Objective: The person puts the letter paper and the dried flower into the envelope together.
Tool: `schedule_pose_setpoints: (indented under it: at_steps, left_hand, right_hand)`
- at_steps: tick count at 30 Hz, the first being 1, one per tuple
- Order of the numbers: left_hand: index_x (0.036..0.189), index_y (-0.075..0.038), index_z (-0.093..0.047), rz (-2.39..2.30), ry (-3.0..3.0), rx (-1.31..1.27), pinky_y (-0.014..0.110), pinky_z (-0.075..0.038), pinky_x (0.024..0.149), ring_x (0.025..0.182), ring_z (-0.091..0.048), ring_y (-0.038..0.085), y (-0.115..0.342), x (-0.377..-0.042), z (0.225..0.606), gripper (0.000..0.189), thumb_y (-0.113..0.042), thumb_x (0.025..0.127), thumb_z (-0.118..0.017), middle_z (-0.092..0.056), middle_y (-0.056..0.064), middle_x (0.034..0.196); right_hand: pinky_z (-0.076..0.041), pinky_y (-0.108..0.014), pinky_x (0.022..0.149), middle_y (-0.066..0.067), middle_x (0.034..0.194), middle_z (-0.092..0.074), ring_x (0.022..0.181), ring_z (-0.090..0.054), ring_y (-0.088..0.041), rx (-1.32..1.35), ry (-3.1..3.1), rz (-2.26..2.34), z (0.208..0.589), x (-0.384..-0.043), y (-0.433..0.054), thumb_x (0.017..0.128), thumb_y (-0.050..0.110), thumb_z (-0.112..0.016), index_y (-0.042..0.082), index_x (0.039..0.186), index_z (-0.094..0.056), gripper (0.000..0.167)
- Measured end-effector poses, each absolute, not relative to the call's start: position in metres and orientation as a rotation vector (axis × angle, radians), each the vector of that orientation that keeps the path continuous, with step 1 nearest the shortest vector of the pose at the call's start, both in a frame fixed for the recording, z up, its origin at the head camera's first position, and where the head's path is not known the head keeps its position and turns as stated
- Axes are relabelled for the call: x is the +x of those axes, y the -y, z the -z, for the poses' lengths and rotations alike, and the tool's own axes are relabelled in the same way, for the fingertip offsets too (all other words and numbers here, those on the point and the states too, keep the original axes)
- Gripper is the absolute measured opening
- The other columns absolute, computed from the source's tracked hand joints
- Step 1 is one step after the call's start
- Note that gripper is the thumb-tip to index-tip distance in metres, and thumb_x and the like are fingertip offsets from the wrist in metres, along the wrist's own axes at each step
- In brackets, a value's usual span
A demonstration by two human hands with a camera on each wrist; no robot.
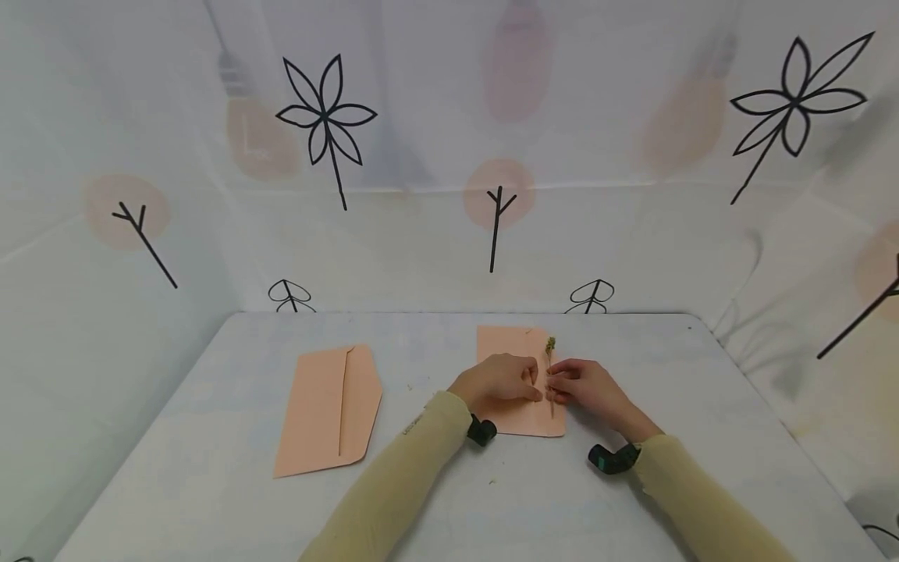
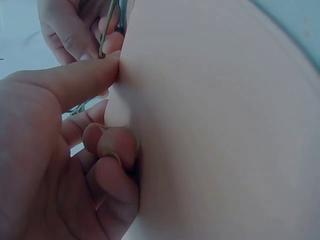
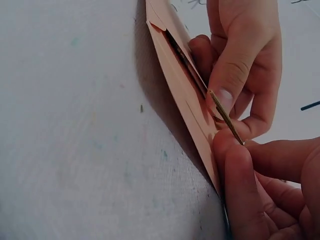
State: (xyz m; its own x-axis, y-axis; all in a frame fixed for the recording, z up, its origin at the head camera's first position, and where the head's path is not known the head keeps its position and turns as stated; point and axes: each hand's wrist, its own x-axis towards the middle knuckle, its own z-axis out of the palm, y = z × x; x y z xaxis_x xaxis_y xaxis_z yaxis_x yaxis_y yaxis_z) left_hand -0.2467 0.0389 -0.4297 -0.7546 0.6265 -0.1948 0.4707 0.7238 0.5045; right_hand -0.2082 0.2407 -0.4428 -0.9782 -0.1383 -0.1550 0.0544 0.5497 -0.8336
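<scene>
A peach envelope (image 1: pixel 495 343) lies toward the back of the table, its flap side to the right. Over its middle, my left hand (image 1: pixel 501 378) has curled fingers, with the thumb and fingertips gripping the edge of the pocket. A dark gap shows along that edge in the right wrist view. My right hand (image 1: pixel 591 390) pinches the thin stem (image 3: pixel 227 115) of a small dried flower sprig (image 1: pixel 551 344) between thumb and fingers. The sprig stands lengthwise over the flap side, its greenish head toward the back. The left thumb is right beside the stem.
A second peach envelope (image 1: pixel 316 414) lies to the left on the white table (image 1: pixel 232 476), its pointed flap turned right. Tiny plant crumbs are scattered on the tabletop. White patterned cloth (image 1: pixel 421 250) stands behind and along both sides.
</scene>
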Motion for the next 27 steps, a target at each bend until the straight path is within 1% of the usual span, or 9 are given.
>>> schedule_pose_setpoints:
  at_steps: [3, 6, 8, 13, 21, 27]
  left_hand:
    - [0.097, -0.027, -0.056, -0.65, -2.554, 0.87, 0.025, -0.037, 0.062, 0.072, -0.052, 0.01, -0.038, -0.249, 0.431, 0.025, -0.048, 0.091, -0.069, -0.056, -0.006, 0.077]
    - [0.099, -0.027, -0.055, -0.676, -2.532, 0.895, 0.025, -0.039, 0.066, 0.078, -0.053, 0.01, -0.036, -0.252, 0.431, 0.027, -0.05, 0.091, -0.067, -0.058, -0.007, 0.082]
    - [0.099, -0.028, -0.055, -0.687, -2.526, 0.903, 0.025, -0.038, 0.067, 0.08, -0.053, 0.01, -0.035, -0.253, 0.433, 0.025, -0.049, 0.092, -0.066, -0.058, -0.006, 0.084]
    - [0.099, -0.027, -0.055, -0.712, -2.529, 0.902, 0.025, -0.036, 0.066, 0.077, -0.051, 0.011, -0.035, -0.254, 0.436, 0.021, -0.044, 0.094, -0.066, -0.056, -0.005, 0.082]
    - [0.096, -0.027, -0.057, -0.79, -2.536, 0.847, 0.026, -0.037, 0.066, 0.076, -0.052, 0.011, -0.034, -0.25, 0.43, 0.019, -0.04, 0.091, -0.069, -0.057, -0.005, 0.081]
    - [0.097, -0.026, -0.057, -0.833, -2.522, 0.838, 0.025, -0.037, 0.061, 0.068, -0.049, 0.011, -0.034, -0.248, 0.431, 0.014, -0.035, 0.094, -0.066, -0.056, -0.004, 0.079]
  right_hand:
    - [-0.051, -0.028, 0.069, -0.006, 0.093, -0.07, 0.078, -0.066, -0.015, -0.083, -2.618, 1.364, 0.443, -0.209, -0.234, 0.096, 0.015, -0.064, -0.004, 0.12, -0.063, 0.03]
    - [-0.051, -0.028, 0.067, -0.008, 0.093, -0.07, 0.079, -0.064, -0.015, -0.11, -2.65, 1.346, 0.444, -0.209, -0.228, 0.096, 0.015, -0.065, -0.003, 0.117, -0.065, 0.028]
    - [-0.052, -0.027, 0.067, -0.009, 0.094, -0.07, 0.079, -0.065, -0.015, -0.104, -2.635, 1.373, 0.445, -0.21, -0.224, 0.096, 0.014, -0.065, -0.004, 0.118, -0.064, 0.028]
    - [-0.053, -0.026, 0.068, -0.01, 0.098, -0.069, 0.078, -0.065, -0.013, -0.056, -2.599, 1.409, 0.448, -0.212, -0.219, 0.098, 0.013, -0.063, -0.006, 0.121, -0.061, 0.03]
    - [-0.052, -0.028, 0.069, -0.009, 0.097, -0.068, 0.08, -0.062, -0.016, -0.071, -2.646, 1.365, 0.447, -0.21, -0.218, 0.096, 0.019, -0.066, -0.001, 0.121, -0.063, 0.032]
    - [-0.051, -0.029, 0.071, -0.009, 0.099, -0.068, 0.082, -0.062, -0.017, -0.08, -2.651, 1.343, 0.447, -0.21, -0.219, 0.097, 0.018, -0.064, 0.0, 0.121, -0.063, 0.03]
